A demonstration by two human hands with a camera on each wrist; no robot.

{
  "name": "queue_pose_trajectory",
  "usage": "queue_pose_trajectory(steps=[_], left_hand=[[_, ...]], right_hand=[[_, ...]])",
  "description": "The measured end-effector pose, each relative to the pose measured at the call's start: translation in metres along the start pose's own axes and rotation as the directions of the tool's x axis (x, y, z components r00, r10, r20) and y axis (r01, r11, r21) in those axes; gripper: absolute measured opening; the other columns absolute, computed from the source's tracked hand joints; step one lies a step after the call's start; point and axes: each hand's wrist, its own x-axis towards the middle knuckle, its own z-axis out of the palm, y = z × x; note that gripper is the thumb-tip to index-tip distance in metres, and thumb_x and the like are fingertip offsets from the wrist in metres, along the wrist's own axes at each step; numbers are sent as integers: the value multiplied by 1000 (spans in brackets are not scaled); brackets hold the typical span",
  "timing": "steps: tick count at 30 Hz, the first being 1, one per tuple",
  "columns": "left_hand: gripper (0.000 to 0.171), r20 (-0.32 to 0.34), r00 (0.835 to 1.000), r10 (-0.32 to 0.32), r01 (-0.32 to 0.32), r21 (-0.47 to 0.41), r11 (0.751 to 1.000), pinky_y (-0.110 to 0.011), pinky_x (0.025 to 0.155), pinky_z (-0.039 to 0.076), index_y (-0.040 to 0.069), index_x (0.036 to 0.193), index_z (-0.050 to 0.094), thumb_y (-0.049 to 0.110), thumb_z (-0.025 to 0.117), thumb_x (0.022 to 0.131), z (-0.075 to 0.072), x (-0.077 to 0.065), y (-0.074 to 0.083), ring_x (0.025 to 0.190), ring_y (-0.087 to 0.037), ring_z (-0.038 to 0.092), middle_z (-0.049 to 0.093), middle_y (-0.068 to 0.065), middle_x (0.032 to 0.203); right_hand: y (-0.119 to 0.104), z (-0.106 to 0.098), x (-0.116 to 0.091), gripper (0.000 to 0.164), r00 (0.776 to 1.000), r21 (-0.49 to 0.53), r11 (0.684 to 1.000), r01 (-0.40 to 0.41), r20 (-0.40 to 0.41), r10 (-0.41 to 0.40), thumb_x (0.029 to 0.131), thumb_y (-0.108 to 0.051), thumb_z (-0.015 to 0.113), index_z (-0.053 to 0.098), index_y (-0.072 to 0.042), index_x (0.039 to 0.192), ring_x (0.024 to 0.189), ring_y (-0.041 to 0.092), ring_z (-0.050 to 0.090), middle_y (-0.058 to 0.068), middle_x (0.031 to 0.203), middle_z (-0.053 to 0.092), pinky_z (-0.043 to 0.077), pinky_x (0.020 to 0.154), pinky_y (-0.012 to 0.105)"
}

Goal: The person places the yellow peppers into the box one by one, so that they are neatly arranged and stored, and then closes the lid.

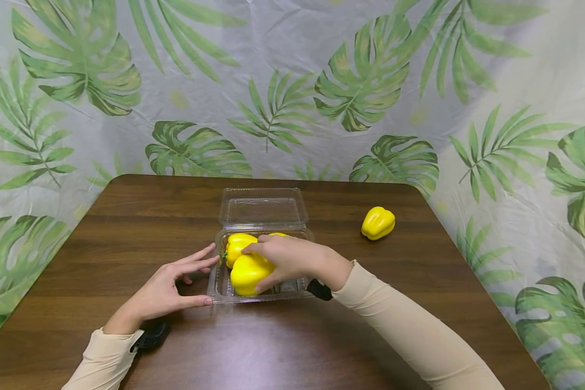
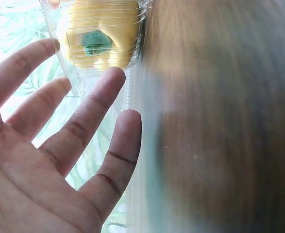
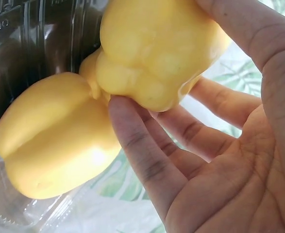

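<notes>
Dark brown wooden surface (image 1: 127, 227) with rounded far corners, set against a backdrop of cloth printed with green leaves. Near the middle, a clear plastic clamshell container (image 1: 219, 290) resting directly on the wood, lid (image 1: 263, 208) hinged open toward the far edge. To the right and well apart from the container, a single yellow bell pepper (image 1: 378, 222) lying on its side on the bare wood.
</notes>
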Motion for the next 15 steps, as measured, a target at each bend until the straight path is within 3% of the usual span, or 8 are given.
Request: queue_pose_trajectory(steps=[15], left_hand=[[78, 1, 1000, 11, -11, 6, 1000, -31, 82, 58, 16, 153, 62, 35, 94, 85, 0, -1, -2, 114, -15, 68, 44, -9, 171]], right_hand=[[-8, 1, 10, 80, 998, -34, 999, -36, 57, 38, 92, -45, 86, 54, -13, 158, 116, 24, 65, 11, 141, 65, 53, 108, 38]])
